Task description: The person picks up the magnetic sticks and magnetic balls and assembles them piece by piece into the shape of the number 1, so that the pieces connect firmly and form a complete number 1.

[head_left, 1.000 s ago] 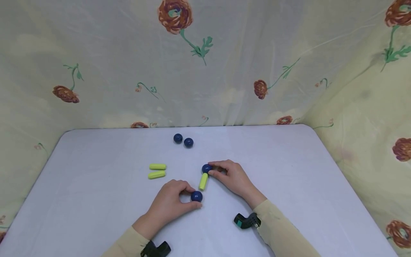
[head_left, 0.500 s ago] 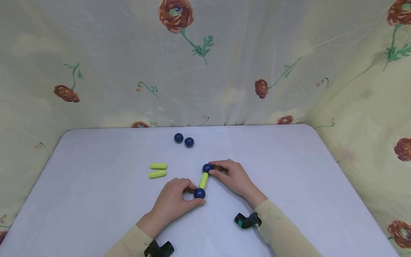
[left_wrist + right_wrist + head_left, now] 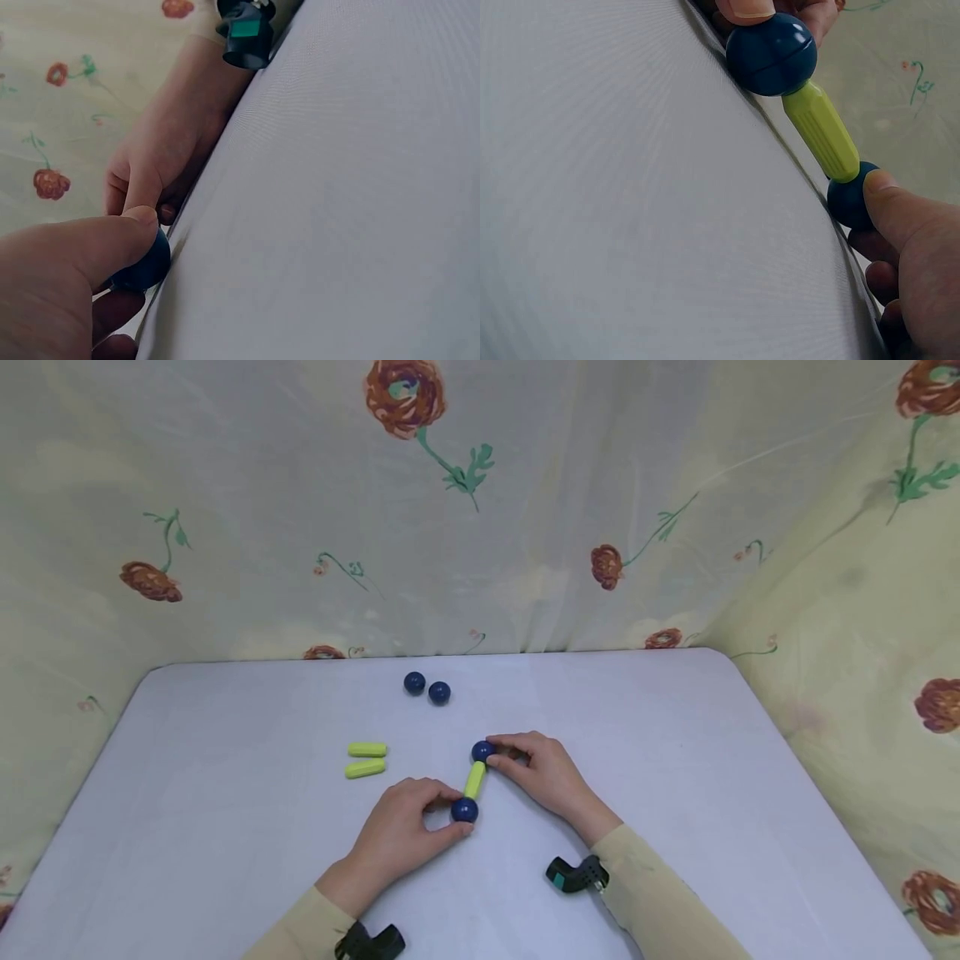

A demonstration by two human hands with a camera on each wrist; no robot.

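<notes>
A lime-green rod links two dark blue balls on the white table, touching one at each end, as the right wrist view also shows. My left hand pinches the nearer blue ball between thumb and forefinger. At the rod's far end, my right hand pinches the other blue ball from the right side. In the left wrist view, the thumb covers part of the near ball, and the rod is hidden.
Two more green rods lie side by side left of the hands. Near the table's back edge sit two loose blue balls, close together. Flowered cloth hangs behind and at the sides of the white table.
One second ago the near ball sat apart from the rod's lower end. My left hand has moved it slightly up and right against the rod. My right hand stays in place.
</notes>
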